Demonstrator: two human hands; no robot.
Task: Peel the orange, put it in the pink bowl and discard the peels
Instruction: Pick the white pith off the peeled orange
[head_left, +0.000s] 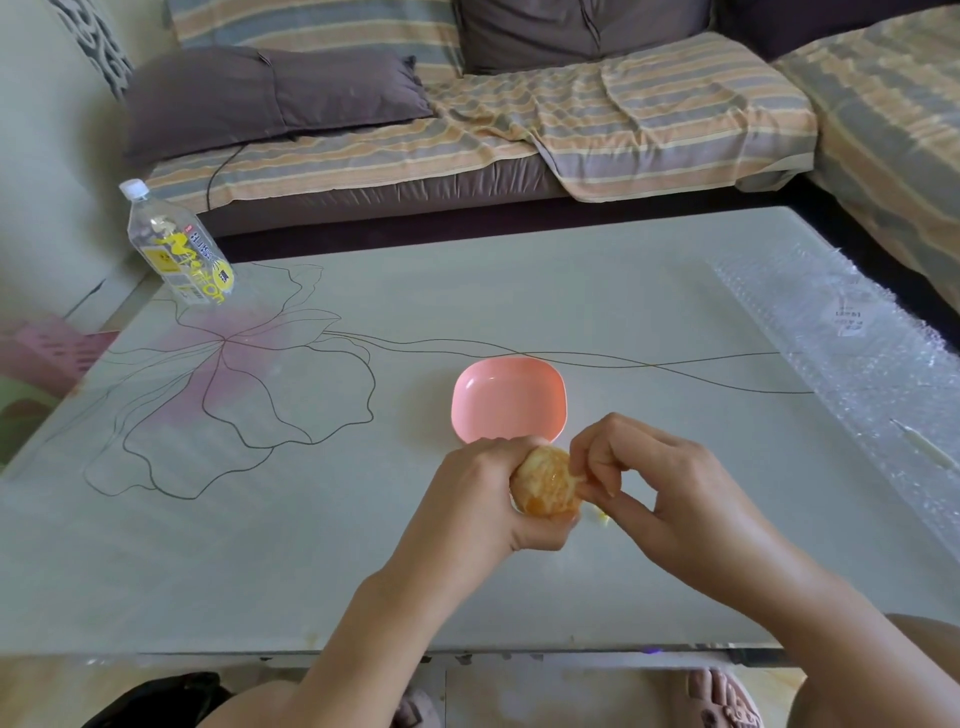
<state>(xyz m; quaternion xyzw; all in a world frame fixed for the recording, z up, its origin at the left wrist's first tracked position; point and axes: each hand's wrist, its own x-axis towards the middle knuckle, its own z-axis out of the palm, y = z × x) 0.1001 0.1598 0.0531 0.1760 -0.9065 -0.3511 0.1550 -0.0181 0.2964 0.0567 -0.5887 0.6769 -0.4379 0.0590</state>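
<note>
My left hand (483, 499) grips the orange (545, 480), whose visible side shows pale peeled flesh. My right hand (649, 478) has its fingertips pinched on the fruit's right side, at a bit of pith or peel. Both hands hover over the table just in front of the pink bowl (506, 397), which holds nothing. A small yellowish scrap (600, 516) lies on the table under the hands.
The glass table (311, 519) carries a plastic bottle (179, 244) at the far left corner and bubble wrap (852, 353) along the right edge. A sofa with a striped cover stands behind the table. A dark bin or bag (161, 699) shows below the table's near edge.
</note>
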